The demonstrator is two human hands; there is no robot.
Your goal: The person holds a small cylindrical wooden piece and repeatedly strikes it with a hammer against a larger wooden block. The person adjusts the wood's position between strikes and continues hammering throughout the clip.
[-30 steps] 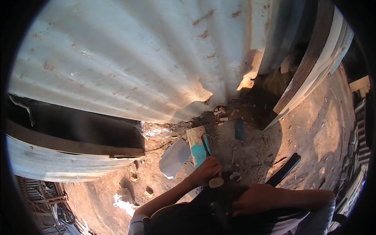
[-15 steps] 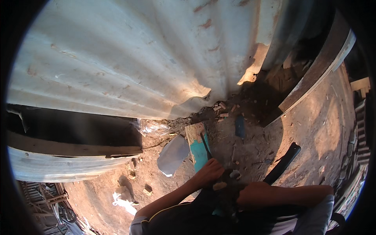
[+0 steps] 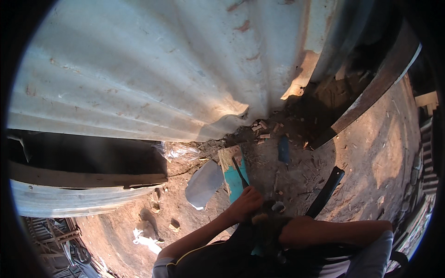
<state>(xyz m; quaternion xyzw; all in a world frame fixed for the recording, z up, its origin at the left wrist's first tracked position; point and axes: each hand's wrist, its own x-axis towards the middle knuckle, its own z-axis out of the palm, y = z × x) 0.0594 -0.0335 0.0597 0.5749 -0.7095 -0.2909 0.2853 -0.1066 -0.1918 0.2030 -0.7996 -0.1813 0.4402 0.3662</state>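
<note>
My left hand [image 3: 249, 200] is closed round a thin dark metal rod [image 3: 240, 172], whose far end lies over a board [image 3: 235, 178] with turquoise paint and bare, worn wood at its top. My right hand [image 3: 288, 230] is low in deep shadow, close to my lap, its fingers mostly hidden. From behind the right forearm juts a long dark blade [image 3: 326, 192] with a small hole near its end, in line with that hand and seemingly held by it. Between the hands are dim shapes, one of them a small greyish lump [image 3: 278, 207].
Corrugated metal sheeting [image 3: 153, 69] rises in front. A flat grey piece [image 3: 204, 185] lies left of the board, near clear plastic [image 3: 181, 151]. A blue flat piece [image 3: 283, 149] and brick-coloured bits [image 3: 263, 125] lie beyond on the dirt. A white bag [image 3: 147, 241] rests at left.
The long dark blade has shifted left along with a slight move of the right forearm. The thin rod's far end has moved a little to the left over the board.
</note>
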